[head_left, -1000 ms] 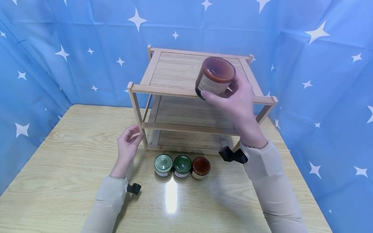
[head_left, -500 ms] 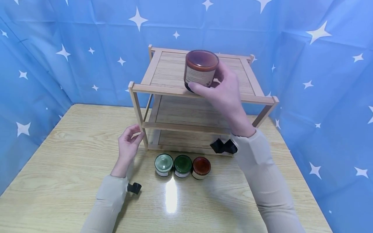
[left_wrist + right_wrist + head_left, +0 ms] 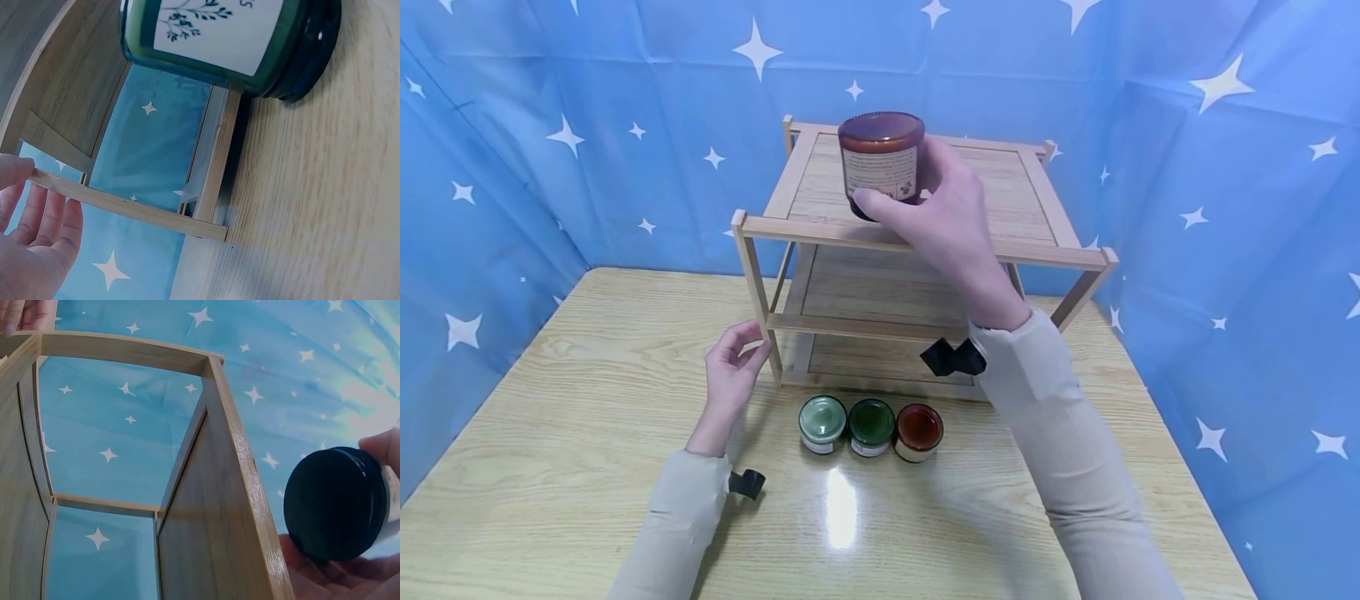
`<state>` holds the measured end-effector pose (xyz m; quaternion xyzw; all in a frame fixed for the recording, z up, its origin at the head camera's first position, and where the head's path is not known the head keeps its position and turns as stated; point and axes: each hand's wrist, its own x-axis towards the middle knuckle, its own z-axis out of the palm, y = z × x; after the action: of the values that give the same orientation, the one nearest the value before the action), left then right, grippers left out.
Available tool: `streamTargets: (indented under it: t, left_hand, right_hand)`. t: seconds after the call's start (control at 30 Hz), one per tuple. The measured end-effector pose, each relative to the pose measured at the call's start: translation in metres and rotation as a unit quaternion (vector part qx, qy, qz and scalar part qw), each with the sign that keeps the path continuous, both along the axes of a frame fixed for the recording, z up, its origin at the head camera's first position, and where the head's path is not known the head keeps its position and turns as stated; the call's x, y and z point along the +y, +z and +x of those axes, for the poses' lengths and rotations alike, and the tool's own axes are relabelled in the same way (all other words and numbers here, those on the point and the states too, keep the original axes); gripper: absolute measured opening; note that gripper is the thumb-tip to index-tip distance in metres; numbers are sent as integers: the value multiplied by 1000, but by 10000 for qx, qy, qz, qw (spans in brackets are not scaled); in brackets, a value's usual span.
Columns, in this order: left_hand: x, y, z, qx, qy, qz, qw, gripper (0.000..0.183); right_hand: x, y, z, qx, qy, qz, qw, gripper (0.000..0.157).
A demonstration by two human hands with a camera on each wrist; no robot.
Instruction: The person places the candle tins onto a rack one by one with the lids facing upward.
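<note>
Toward twelve o'clock the amber jar (image 3: 881, 137) is brownish red, its cream label (image 3: 882, 172) lined with dark print, its lid (image 3: 328, 506) near-black. Toward six, the green jar (image 3: 872, 423) is deep bottle green; at its nine o'clock the pale jar (image 3: 822, 421) is mint, at its three the red jar (image 3: 919, 429) rust. Rack (image 3: 865, 279) and tabletop (image 3: 587, 400) are pale grained wood; the blue curtain (image 3: 662, 92) bears white four-pointed stars; the sleeves (image 3: 688, 492) are off-white.
</note>
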<state>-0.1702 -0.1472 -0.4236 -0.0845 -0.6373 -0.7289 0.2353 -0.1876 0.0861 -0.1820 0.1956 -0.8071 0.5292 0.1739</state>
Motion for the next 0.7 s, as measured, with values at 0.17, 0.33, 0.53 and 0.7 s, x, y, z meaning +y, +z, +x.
streamTargets:
  t: [0.17, 0.33, 0.53, 0.7]
  left_hand:
    - [0, 1, 0, 9, 14, -91, 10000, 26]
    - [-1, 0, -1, 36, 49, -127, 9999, 24]
    - [-1, 1, 0, -2, 25, -32, 10000, 25]
    - [0, 1, 0, -94, 21, -1, 10000, 25]
  right_hand:
    - [-5, 2, -3, 216, -53, -107, 9997, 58]
    - [-10, 3, -5, 302, -1, -144, 9994, 54]
    - [-15, 2, -6, 261, 208, -419, 9986, 54]
    - [-18, 4, -6, 364, 99, -351, 9987, 56]
